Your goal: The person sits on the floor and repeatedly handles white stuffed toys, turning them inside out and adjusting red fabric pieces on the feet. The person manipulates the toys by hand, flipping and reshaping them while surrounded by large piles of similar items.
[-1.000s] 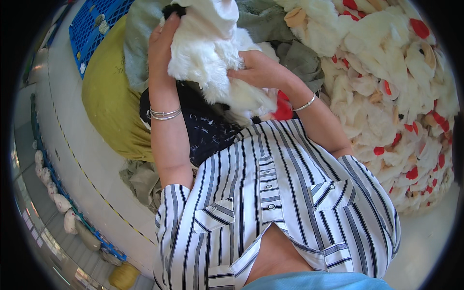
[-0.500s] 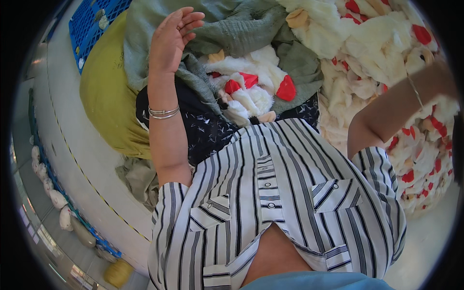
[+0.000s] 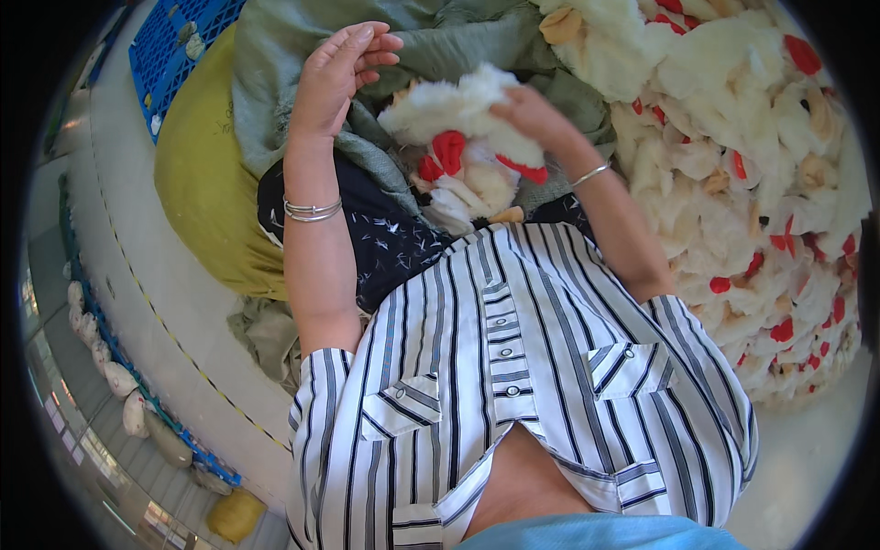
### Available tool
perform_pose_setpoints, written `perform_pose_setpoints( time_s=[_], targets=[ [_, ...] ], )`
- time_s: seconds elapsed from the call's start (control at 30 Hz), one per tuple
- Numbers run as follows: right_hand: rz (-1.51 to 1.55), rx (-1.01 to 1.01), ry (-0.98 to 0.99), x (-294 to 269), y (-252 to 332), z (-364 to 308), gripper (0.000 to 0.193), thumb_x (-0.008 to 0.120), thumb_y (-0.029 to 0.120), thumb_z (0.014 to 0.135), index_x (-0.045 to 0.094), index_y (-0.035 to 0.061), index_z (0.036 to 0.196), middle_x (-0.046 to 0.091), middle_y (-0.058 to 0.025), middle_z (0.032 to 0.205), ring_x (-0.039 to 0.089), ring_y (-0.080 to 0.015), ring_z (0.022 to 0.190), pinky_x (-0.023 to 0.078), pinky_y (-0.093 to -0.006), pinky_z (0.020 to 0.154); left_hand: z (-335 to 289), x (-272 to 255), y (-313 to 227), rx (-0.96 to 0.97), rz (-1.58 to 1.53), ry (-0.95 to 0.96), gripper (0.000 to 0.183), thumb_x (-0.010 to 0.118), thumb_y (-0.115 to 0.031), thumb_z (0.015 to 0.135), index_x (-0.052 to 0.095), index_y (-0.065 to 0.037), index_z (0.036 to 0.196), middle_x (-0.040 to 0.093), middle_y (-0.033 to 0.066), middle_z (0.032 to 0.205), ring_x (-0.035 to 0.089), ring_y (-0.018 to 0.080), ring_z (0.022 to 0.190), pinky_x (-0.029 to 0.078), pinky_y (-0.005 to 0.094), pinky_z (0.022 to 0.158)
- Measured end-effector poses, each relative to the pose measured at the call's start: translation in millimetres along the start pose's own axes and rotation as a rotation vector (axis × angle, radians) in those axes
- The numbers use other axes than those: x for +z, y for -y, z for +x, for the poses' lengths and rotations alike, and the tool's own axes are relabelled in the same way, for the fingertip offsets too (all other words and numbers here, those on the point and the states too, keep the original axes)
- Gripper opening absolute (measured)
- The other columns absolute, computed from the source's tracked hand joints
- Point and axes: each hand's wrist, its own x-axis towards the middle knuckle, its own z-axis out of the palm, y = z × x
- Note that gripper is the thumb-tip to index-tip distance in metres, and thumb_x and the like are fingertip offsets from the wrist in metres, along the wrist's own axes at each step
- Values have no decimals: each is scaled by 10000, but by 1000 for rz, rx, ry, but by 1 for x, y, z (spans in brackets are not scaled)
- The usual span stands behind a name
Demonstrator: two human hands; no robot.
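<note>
In front of me, over my lap, lies a white plush skin [image 3: 449, 110] with red patches, unstuffed and crumpled. My right hand [image 3: 533, 117], slightly blurred, has its fingers closed on the upper right edge of this plush skin and lifts that edge a little. More white plush with a red piece [image 3: 447, 154] lies just below. My left hand [image 3: 344, 78] is raised over the grey-green cloth [image 3: 440, 50], fingers loosely curved and apart, with nothing visible in it. The left palm is partly turned away from view.
A large heap of white and red plush skins [image 3: 733, 202] rises at my right. To the left are a full yellow-green sack [image 3: 197, 192] and a blue plastic crate [image 3: 170, 55]. Pale stuffed pieces [image 3: 119, 378] line a blue edge at far left, near a yellow bundle [image 3: 236, 515].
My right hand has swung in from the heap at the far right to the plush skin before me and gripped it, raising its edge. My left hand has shifted slightly right and down.
</note>
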Motion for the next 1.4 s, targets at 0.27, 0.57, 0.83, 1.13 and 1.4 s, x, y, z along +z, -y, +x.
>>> perform_pose_setpoints(
  time_s=[0.27,0.57,0.83,1.13,1.4],
  targets=[
    [1175,-396,-359,-102,119,-70,391,548,262,932,575,2,1222,654,-119,1136,645,-217,1028,526,-357,895,-17,36,-21,140,315,71,429,699,-259,890,597,7,1210,643,60,1150,582,126,1038,452,276,942],
    [145,-264,48,-40,135,-68,296,654,184,859,623,4,1091,658,-57,1045,622,-142,882,506,-285,784,-1,0,37,470,626,-111,386,673,-197,898,583,-24,1231,615,86,1226,577,175,1114,472,332,950],
    [77,-446,-200,-8,125,-47,500,767,241,830,559,16,1225,661,-63,1028,613,-121,935,510,-276,818,-1,-3,47,581,606,-25,452,663,-181,901,521,-36,1304,590,102,1266,568,215,1148,453,352,1005],
    [-47,-766,-405,26,140,-48,534,825,212,774,577,26,1209,581,-59,1148,573,-125,1009,479,-286,872,5,20,23,365,116,65,493,751,-154,800,564,-40,1242,607,99,1170,591,211,1070,482,375,939],
    [901,-568,-829,-56,145,-46,304,598,260,961,683,-31,942,686,-50,869,597,-90,754,477,-230,642,-17,7,-25,226,146,-425,222,497,-46,923,696,-47,1021,637,-18,819,529,22,704,422,167,624]
  ],
)
